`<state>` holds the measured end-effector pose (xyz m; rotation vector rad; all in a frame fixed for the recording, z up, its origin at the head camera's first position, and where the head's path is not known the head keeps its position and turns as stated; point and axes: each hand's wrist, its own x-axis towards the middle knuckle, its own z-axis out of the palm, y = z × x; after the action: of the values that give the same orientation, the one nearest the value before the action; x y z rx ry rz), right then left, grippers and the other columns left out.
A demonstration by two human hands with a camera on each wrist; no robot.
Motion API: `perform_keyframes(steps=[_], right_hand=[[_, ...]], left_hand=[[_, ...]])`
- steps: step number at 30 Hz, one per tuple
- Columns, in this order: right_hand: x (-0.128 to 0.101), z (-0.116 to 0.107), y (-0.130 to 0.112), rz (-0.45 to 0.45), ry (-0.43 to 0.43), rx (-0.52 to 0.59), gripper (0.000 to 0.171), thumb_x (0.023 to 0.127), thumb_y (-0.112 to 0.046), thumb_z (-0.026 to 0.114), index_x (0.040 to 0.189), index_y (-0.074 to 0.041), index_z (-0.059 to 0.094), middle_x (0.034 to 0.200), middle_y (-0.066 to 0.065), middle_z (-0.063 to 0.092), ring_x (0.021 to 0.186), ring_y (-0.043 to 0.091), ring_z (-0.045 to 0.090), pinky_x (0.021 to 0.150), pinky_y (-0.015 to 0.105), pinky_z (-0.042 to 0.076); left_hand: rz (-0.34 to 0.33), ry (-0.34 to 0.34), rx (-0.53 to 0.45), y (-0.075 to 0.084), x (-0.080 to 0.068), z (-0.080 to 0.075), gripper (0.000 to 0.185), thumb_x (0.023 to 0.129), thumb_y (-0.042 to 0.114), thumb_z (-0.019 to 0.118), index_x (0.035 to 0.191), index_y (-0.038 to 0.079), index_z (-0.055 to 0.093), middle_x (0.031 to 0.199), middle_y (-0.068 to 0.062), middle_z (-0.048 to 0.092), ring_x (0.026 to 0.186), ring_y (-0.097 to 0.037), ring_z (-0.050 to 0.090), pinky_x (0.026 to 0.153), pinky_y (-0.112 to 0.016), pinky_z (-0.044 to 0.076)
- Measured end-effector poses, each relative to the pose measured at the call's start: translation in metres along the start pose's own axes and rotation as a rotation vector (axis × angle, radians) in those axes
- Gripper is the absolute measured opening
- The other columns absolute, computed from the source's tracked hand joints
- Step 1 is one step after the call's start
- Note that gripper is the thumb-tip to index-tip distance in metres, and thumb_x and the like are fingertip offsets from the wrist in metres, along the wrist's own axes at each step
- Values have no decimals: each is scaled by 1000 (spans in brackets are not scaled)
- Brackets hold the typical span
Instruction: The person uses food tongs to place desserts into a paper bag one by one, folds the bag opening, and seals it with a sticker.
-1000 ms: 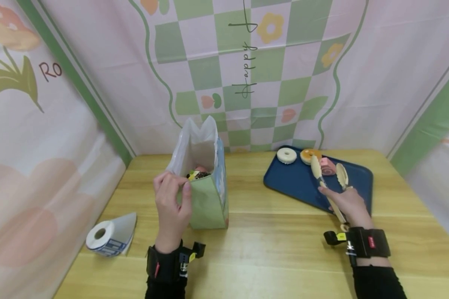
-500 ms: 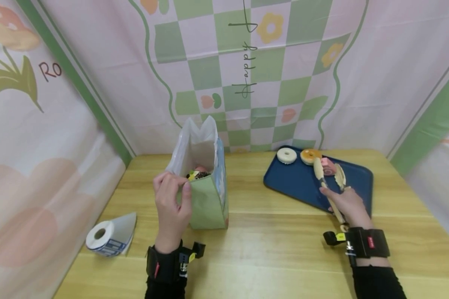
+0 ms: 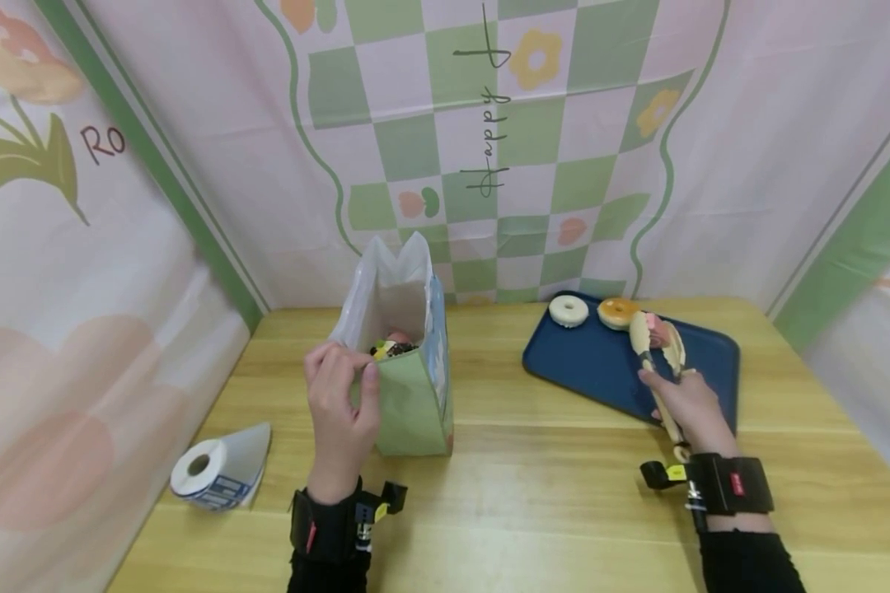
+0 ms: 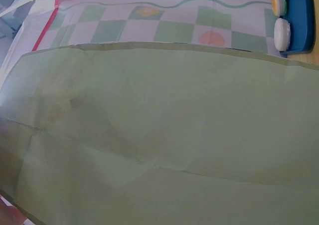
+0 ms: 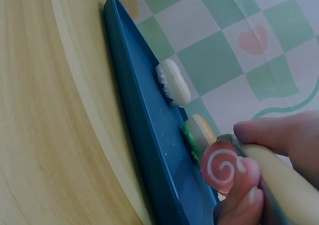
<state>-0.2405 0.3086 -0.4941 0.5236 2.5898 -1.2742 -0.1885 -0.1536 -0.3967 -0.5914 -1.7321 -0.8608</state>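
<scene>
wooden tongs closing on the pink roll

head: tongs (image 3: 656, 350), wide a second ago, now clamp the pink swirl roll (image 3: 657, 329) on the blue tray (image 3: 586, 362); right hand (image 3: 686, 403) squeezes. left hand (image 3: 339, 395) pinches the bag (image 3: 408, 387) rim. right wrist: roll (image 5: 220, 166) gripped, not yet lifted.

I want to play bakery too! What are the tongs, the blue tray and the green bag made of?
The tongs look like pale, unpainted wood with a matte finish. The blue tray seems to be smooth plastic with rounded corners, though coated metal is possible. The green bag looks like matte paper: it shows creases and fold lines in the left wrist view.
</scene>
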Motion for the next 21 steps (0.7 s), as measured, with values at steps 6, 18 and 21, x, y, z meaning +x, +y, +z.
perform_keyframes(steps=[6,18,21], right_hand=[[-4,-1,-2,-30,30,11,104,88,-73,44,144,13,22,113,25,56,73,20,67,59,36,53],[-15,-11,-17,-58,78,62,107,85,-77,45,145,9,24,122,27,50,74,21,67,57,37,51],[-19,-13,-21,-42,65,70,108,84,-78,44,146,8,21,123,26,49,77,22,66,58,37,51]], left_hand=[[2,2,-4,0,-1,0,37,102,26,48,76,2,59,71,-6,56,71,-21,51,92,-43,36],[-2,0,-10,0,0,1,36,101,26,48,76,3,59,70,-6,55,71,-21,50,92,-43,36],[-4,-2,-9,0,0,1,36,102,26,47,76,3,58,71,-6,55,71,-21,50,93,-42,35]])
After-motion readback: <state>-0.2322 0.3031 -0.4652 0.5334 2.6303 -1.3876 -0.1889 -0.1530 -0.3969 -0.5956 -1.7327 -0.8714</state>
